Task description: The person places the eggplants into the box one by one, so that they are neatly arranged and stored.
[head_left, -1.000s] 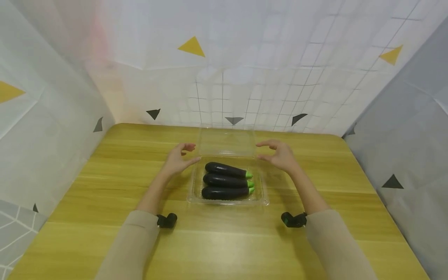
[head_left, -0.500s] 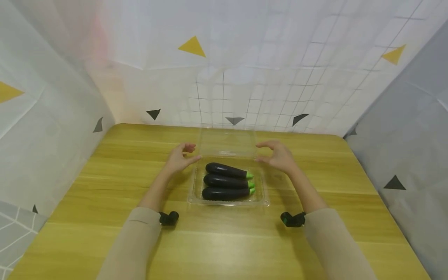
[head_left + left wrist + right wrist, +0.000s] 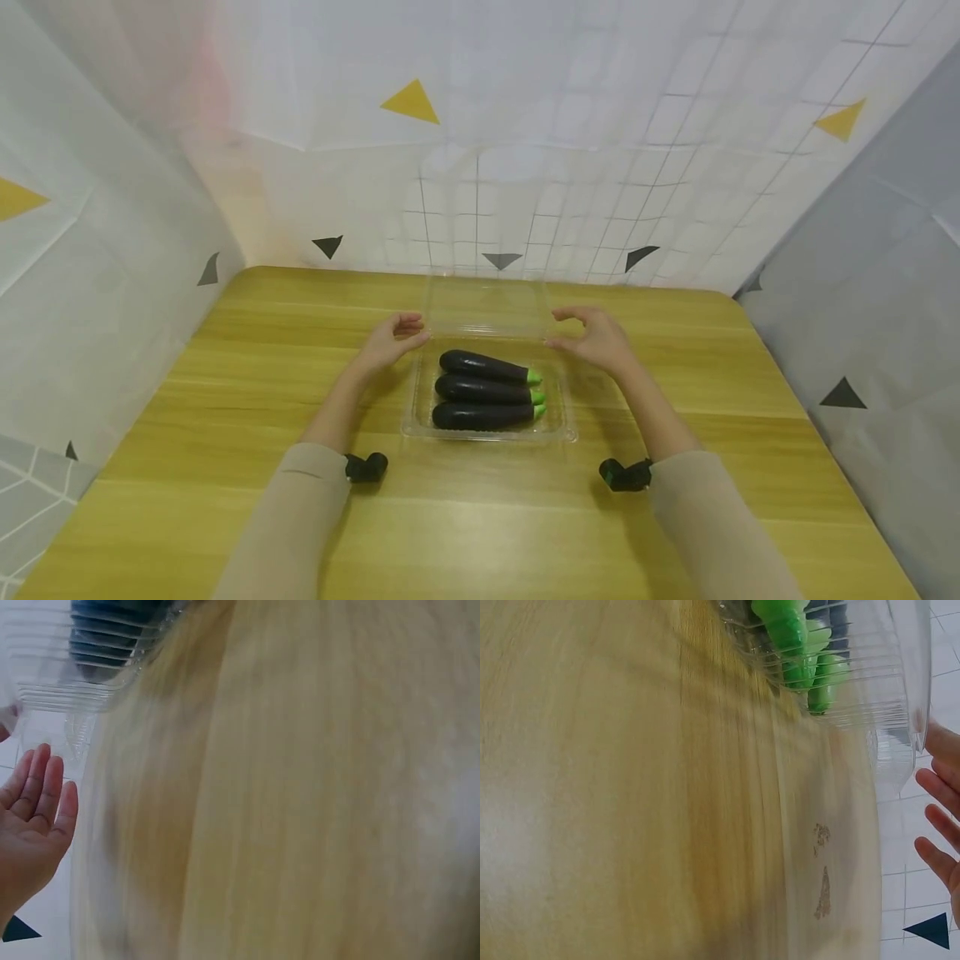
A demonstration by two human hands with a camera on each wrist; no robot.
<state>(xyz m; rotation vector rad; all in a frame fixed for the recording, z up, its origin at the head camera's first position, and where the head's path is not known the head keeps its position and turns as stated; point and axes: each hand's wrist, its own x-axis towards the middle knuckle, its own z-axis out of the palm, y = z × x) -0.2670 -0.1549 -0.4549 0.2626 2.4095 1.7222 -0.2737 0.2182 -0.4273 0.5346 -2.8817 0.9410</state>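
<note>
In the head view I see the left hand (image 3: 390,342) and the right hand (image 3: 598,337) at either side of the box (image 3: 487,434), by its back corners, fingers loosely extended, thumbs at the rim, gripping nothing. The box sits on the table (image 3: 480,517), its lid (image 3: 487,304) folded back behind it, with three aubergines (image 3: 483,390) side by side inside, stems (image 3: 537,398) to the right. I judge the box light, thin and springy, slick to bare skin and liable to buckle if squeezed; I'd take the lid evenly by its two side edges. The aubergines look smooth, firm and slippery, best held round their thick middles. Both forearms (image 3: 337,417) angle inward over the table. In the left wrist view, that hand's fingers run nearly straight, beyond the box's ribbed wall. In the right wrist view, the fingers are apart and slightly bent, thumb at the edge; I can't tell whether it presses.
</note>
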